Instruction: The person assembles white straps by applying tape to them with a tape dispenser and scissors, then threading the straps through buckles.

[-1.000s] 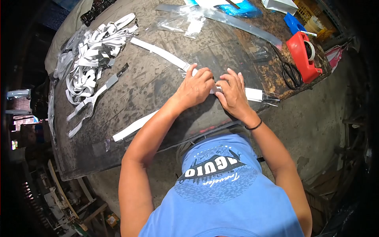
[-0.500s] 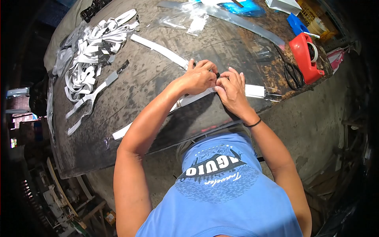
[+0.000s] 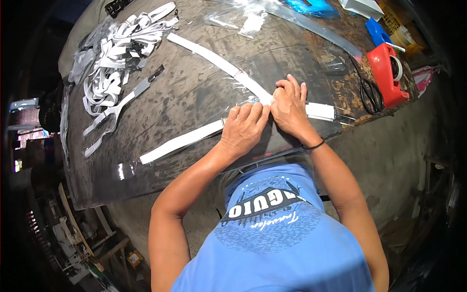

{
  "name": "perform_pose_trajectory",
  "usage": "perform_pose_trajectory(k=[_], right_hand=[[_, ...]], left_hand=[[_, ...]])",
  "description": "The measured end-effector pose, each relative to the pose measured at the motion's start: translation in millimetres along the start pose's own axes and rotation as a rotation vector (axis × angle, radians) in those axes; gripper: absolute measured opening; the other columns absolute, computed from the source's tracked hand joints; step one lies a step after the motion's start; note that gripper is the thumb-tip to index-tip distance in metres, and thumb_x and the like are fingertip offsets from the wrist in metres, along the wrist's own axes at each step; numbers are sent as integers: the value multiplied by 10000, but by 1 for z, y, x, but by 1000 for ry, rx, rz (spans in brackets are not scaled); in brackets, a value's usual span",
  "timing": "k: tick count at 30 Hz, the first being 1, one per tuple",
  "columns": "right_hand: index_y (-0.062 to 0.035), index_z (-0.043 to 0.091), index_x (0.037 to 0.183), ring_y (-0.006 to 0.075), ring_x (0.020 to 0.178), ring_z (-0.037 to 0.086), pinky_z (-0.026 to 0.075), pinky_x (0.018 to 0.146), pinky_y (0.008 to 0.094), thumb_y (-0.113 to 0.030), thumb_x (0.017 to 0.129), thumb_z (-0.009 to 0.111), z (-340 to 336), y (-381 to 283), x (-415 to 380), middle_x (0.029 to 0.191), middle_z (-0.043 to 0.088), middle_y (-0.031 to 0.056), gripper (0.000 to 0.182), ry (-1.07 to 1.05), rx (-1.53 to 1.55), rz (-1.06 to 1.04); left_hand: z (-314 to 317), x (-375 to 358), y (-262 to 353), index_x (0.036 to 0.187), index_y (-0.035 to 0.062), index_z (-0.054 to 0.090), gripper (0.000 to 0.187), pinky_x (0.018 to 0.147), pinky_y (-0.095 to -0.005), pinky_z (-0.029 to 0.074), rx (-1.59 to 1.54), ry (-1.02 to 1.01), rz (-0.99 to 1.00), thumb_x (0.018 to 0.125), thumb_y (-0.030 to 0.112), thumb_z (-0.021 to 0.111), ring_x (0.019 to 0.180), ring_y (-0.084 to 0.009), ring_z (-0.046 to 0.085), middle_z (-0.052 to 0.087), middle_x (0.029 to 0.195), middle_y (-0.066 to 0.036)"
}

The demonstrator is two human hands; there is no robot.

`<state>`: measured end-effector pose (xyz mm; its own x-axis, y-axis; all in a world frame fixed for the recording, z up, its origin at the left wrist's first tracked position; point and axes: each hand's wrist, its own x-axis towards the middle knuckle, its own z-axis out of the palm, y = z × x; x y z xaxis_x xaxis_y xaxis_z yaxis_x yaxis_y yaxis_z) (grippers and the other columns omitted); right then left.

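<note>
My left hand is closed, its fingers curled onto a white strap near the table's front edge. My right hand is closed too, fingers bent and pinching where a second white strap meets the first. That second strap runs up and to the left across the tabletop and has a small slider on it. Past my right hand the lower strap's folded end lies flat with clear plastic at its tip. My fingers hide the crossing point itself.
Left on the table lie a heap of white straps and a Y-shaped strap with a grey joint. To the right are black scissors, a red tape dispenser and a blue item. Clear plastic lies at the back.
My left hand has come down toward the front edge, uncovering the upper strap and its slider. The black piece between my fingers no longer shows. The view has shifted slightly.
</note>
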<state>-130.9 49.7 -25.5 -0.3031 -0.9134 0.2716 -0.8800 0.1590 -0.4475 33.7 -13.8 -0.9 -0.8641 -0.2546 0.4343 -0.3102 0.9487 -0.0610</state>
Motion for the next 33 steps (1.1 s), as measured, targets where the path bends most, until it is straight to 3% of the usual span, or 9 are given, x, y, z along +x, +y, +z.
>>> perform_pose_trajectory(k=[7,18,23,26,33], right_hand=[[7,554,968,379,1391,250,117,1112,653,-180,874,532,-4,2,1,1285,456,160,210,-40,42,-3],[-56,631,933,388,1286,402,280,1073,550,-99,851,628,-39,32,-20,1162,526,142,93,83,217,-49],[-69,582,1009,377,1283,396,295,1063,588,-115,846,643,-37,8,-16,1141,515,138,180,61,22,-214],[-44,569,983,383,1283,394,290,1057,603,-109,845,637,-33,6,-10,1141,511,145,168,21,-22,-223],[-27,538,940,397,1302,372,265,1043,636,-107,860,595,-19,5,-2,1155,494,158,126,-42,-32,-78]], left_hand=[[2,9,1,1223,75,578,453,728,-349,361,4,-125,-21,806,237,649,931,-196,501,523,1032,-9],[6,13,12,1213,3,559,506,748,-365,380,-37,-154,-63,830,318,656,974,-224,483,490,1051,-68],[5,16,13,1209,5,560,504,752,-367,379,-53,-207,-69,825,316,659,981,-232,496,500,1081,-86],[5,16,14,1203,12,563,496,759,-370,378,-44,-197,-76,823,315,661,988,-234,499,502,1088,-89],[-2,23,14,1234,20,544,563,797,-368,377,-97,-296,-100,807,362,678,1035,-239,501,509,1125,-91]])
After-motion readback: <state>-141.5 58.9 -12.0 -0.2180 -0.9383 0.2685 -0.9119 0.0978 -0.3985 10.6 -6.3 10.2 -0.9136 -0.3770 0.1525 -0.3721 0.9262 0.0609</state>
